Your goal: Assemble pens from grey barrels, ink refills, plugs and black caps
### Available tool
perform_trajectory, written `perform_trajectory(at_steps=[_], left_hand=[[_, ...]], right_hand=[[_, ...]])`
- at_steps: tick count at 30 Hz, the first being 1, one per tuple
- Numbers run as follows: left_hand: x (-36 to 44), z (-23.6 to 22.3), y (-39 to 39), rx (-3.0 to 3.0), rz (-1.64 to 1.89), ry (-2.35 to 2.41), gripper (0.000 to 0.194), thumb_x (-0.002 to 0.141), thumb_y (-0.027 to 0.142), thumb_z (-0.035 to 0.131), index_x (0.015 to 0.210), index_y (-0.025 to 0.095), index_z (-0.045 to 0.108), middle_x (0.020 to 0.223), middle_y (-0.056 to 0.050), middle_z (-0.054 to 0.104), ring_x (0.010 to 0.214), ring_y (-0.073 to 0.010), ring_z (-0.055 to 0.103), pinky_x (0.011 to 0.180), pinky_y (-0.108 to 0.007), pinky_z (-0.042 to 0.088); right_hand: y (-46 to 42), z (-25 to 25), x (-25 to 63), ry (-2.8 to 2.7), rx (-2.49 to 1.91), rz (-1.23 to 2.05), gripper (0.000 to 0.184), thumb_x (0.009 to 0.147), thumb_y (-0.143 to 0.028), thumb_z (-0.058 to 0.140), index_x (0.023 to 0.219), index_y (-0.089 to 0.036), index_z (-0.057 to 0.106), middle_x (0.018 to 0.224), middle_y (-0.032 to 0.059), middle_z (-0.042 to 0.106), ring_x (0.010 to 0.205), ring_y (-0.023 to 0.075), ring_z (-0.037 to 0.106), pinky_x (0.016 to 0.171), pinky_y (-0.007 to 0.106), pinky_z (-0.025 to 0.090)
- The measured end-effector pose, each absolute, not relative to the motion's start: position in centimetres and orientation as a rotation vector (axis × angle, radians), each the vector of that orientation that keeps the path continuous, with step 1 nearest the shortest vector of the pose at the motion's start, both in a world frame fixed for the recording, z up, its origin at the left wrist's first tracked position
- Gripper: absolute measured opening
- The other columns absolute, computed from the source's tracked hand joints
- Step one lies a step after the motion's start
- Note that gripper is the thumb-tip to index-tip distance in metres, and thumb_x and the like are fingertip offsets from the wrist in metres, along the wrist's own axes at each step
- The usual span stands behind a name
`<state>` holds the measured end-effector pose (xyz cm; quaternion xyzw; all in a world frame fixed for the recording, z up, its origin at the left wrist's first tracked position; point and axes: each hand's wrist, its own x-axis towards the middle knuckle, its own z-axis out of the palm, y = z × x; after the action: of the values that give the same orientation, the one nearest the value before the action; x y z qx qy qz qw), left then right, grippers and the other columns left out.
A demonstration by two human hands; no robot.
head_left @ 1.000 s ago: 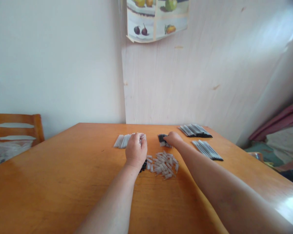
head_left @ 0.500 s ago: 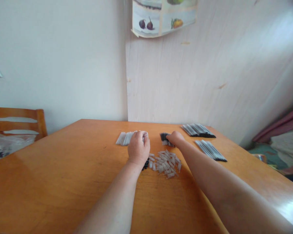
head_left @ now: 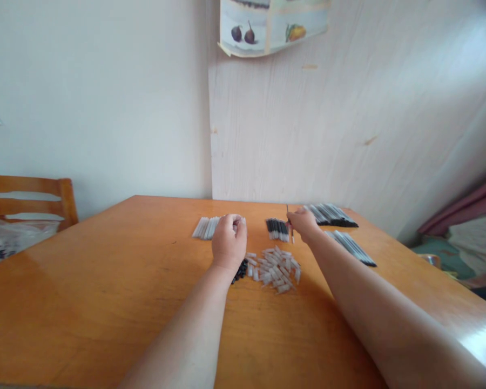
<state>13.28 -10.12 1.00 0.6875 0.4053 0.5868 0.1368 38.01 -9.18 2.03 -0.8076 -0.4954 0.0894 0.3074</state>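
My right hand [head_left: 303,222] pinches a thin dark pen refill [head_left: 292,235], held nearly upright just right of a row of black-and-white pen refills [head_left: 277,229]. My left hand [head_left: 230,240] is closed, with its fingers curled. A small pale end shows at its fingertips, but what it grips is mostly hidden. Behind and left of that hand lies a row of whitish pen barrels [head_left: 204,228]. Under its wrist, partly covered, are small black caps [head_left: 240,271]. A loose heap of short translucent pieces [head_left: 277,270] lies between my forearms.
Two bundles of clear, dark-tipped pens lie at the right: a far bundle [head_left: 332,215] and a nearer bundle [head_left: 352,248]. The wooden table [head_left: 105,292] meets the wall behind. A chair [head_left: 28,197] with a plastic bag [head_left: 20,240] stands at the left.
My right hand has moved right, away from the refill row, and now holds one refill out of it. The left hand stays almost in place, still closed.
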Motion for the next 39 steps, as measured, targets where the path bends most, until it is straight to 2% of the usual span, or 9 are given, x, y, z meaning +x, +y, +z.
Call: perform_trajectory(at_steps=[5, 7, 9, 13, 17, 20, 25, 32, 39], left_hand=[[13.7, 1.4, -9.7, 1.442, 1.596, 0.963, 0.03, 0.08, 0.047, 0.061, 0.085, 0.018, 0.062, 0.083, -0.007, 0.067, 0.08, -0.0183, 0.062, 0.073, -0.031, 0.046], [13.8, 1.9, -9.9, 1.183, 1.49, 0.849, 0.04, 0.077, 0.056, 0.062, 0.085, 0.017, 0.061, 0.082, -0.007, 0.067, 0.075, -0.0167, 0.063, 0.066, -0.028, 0.046], [13.6, 2.4, -10.1, 0.998, 1.381, 0.739, 0.048, 0.076, 0.062, 0.059, 0.087, 0.016, 0.06, 0.084, -0.008, 0.067, 0.074, -0.0163, 0.064, 0.063, -0.027, 0.046], [13.0, 3.4, -10.7, 0.86, 1.212, 0.57, 0.057, 0.081, 0.07, 0.045, 0.094, 0.016, 0.06, 0.1, -0.014, 0.067, 0.088, -0.0202, 0.065, 0.07, -0.031, 0.051], [12.7, 3.8, -11.4, 0.928, 1.112, 0.464, 0.066, 0.082, 0.075, 0.032, 0.103, 0.019, 0.06, 0.121, -0.016, 0.062, 0.108, -0.0256, 0.061, 0.08, -0.038, 0.053], [12.8, 3.9, -12.1, 0.988, 1.081, 0.411, 0.065, 0.082, 0.074, 0.032, 0.108, 0.022, 0.06, 0.127, -0.015, 0.059, 0.116, -0.0277, 0.056, 0.084, -0.041, 0.053], [13.0, 4.3, -13.3, 0.966, 1.076, 0.364, 0.065, 0.081, 0.074, 0.035, 0.109, 0.022, 0.061, 0.126, -0.016, 0.058, 0.117, -0.0298, 0.055, 0.083, -0.043, 0.054], [13.0, 5.0, -14.1, 0.922, 1.082, 0.373, 0.081, 0.078, 0.082, 0.02, 0.108, 0.02, 0.063, 0.126, -0.016, 0.058, 0.116, -0.0302, 0.056, 0.084, -0.042, 0.053], [13.0, 4.9, -14.2, 0.939, 1.059, 0.364, 0.082, 0.077, 0.083, 0.022, 0.109, 0.019, 0.063, 0.127, -0.017, 0.058, 0.116, -0.0309, 0.056, 0.083, -0.043, 0.053]], right_hand=[[-12.3, 4.6, 37.2, -1.077, -1.653, 0.415, 0.034, 0.082, -0.022, 0.048, 0.111, -0.011, 0.06, 0.08, 0.0119, 0.071, 0.055, 0.0125, 0.058, 0.044, 0.022, 0.035], [-13.8, 5.7, 36.6, -1.019, -1.43, 0.574, 0.026, 0.082, -0.023, 0.05, 0.101, -0.012, 0.063, 0.081, 0.0123, 0.071, 0.061, 0.0134, 0.062, 0.044, 0.02, 0.036], [-15.4, 6.7, 35.9, -1.007, -1.231, 0.707, 0.02, 0.083, -0.023, 0.052, 0.096, -0.013, 0.063, 0.088, 0.0129, 0.071, 0.076, 0.0165, 0.067, 0.051, 0.021, 0.043], [-18.0, 7.8, 33.9, -1.039, -0.985, 0.819, 0.021, 0.076, -0.022, 0.068, 0.095, -0.018, 0.06, 0.093, 0.0072, 0.071, 0.087, 0.0166, 0.067, 0.069, 0.025, 0.051], [-19.5, 6.7, 31.3, -0.979, -0.877, 0.894, 0.025, 0.082, -0.04, 0.066, 0.093, -0.018, 0.06, 0.083, 0.0053, 0.07, 0.07, 0.0133, 0.064, 0.06, 0.024, 0.047], [-19.9, 5.1, 29.7, -0.881, -0.763, 1.086, 0.024, 0.085, -0.04, 0.064, 0.096, -0.019, 0.063, 0.076, 0.0018, 0.067, 0.062, 0.0106, 0.059, 0.056, 0.023, 0.044], [-19.9, 3.4, 28.3, -0.783, -0.702, 1.27, 0.02, 0.089, -0.038, 0.058, 0.09, -0.018, 0.064, 0.079, 0.0043, 0.069, 0.067, 0.012, 0.061, 0.058, 0.023, 0.045], [-20.2, 3.2, 27.7, -0.797, -0.683, 1.292, 0.018, 0.088, -0.037, 0.059, 0.091, -0.019, 0.062, 0.081, 0.0056, 0.07, 0.068, 0.0136, 0.062, 0.061, 0.025, 0.048], [-20.6, 3.1, 26.9, -0.854, -0.65, 1.28, 0.017, 0.088, -0.035, 0.06, 0.09, -0.019, 0.064, 0.083, 0.0072, 0.07, 0.07, 0.0144, 0.062, 0.063, 0.026, 0.048]])
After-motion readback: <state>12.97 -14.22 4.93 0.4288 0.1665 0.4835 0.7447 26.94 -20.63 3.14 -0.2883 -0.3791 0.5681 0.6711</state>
